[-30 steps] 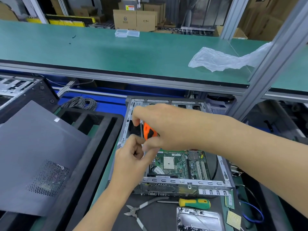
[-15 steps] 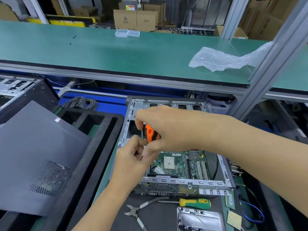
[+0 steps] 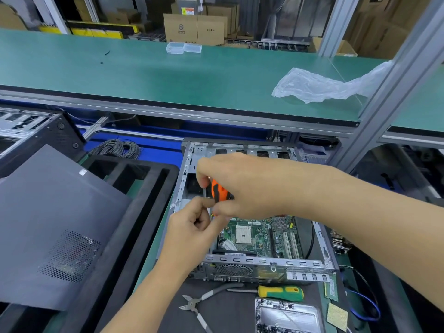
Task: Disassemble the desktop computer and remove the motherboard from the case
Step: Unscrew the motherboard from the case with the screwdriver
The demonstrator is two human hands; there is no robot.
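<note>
Gripping the orange screwdriver [image 3: 219, 193], the right hand [image 3: 249, 186] has barely shifted; the left hand [image 3: 192, 227] stays curled at its tip, holding something I cannot make out. Mid-frame, the motherboard [image 3: 259, 236] remains seated in the case [image 3: 264, 261].

there were two screwdrivers, an orange-handled one [image 3: 219, 191] and a yellow-green one [image 3: 280, 292]; one pair of pliers [image 3: 200, 304]; one open case [image 3: 262, 261] holding one motherboard [image 3: 258, 236]; two clear boxes [image 3: 183, 48]; one plastic bag [image 3: 319, 86]; two hands [image 3: 192, 233].
</note>
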